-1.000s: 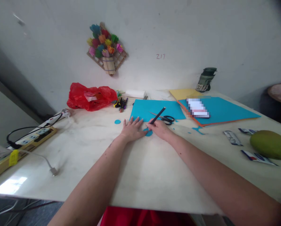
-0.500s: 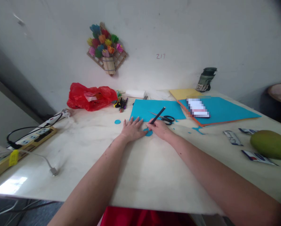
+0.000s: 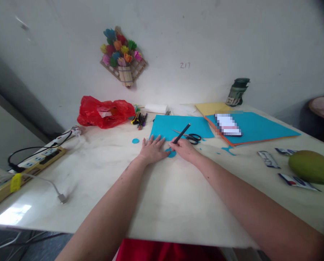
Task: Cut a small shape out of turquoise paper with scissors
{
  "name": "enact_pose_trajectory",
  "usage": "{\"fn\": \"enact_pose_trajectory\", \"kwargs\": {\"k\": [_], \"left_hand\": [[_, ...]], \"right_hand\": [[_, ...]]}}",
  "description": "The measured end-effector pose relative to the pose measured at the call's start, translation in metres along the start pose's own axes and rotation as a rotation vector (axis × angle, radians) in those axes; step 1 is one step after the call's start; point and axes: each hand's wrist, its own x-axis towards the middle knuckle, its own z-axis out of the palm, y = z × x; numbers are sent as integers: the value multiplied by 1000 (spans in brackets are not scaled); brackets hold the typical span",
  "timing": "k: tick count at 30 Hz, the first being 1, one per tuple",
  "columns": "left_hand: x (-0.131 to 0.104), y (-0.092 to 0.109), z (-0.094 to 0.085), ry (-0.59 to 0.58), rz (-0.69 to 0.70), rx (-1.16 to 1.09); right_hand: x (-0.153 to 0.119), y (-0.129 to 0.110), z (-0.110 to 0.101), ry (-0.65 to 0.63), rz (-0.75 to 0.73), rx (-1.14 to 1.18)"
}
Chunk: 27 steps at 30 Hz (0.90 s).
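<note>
My left hand [image 3: 152,149] lies flat with its fingers spread on the table, fingertips at the lower edge of a blue paper sheet [image 3: 178,125] and thumb on a small blue paper circle [image 3: 172,153]. In my right hand [image 3: 185,149] is a black pen [image 3: 182,132], gripped near its lower end and slanting up to the right over the circle. The pen's tip is hidden by the fingers. Black-handled scissors [image 3: 193,138] rest partly on the sheet, just beyond my right hand. A second blue circle [image 3: 135,141] lies left of my left hand.
Markers [image 3: 142,121] and a red plastic bag [image 3: 104,112] lie at the back left. A power strip [image 3: 42,156] runs along the left. On the right are blue scraps [image 3: 228,150], a phone [image 3: 228,125] on stacked paper, small packets [image 3: 268,159] and a green fruit [image 3: 312,167].
</note>
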Motion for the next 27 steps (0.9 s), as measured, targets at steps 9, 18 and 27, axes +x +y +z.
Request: {"fn": "enact_pose_trajectory", "kwargs": {"k": [9, 18, 27], "left_hand": [[-1, 1, -2, -16, -8, 3], [1, -1, 0, -6, 0, 6], [1, -2, 1, -7, 11, 7]], "right_hand": [[-1, -1, -1, 2, -11, 4], [0, 2, 0, 25, -38, -28], [0, 0, -1, 18, -12, -68]]}}
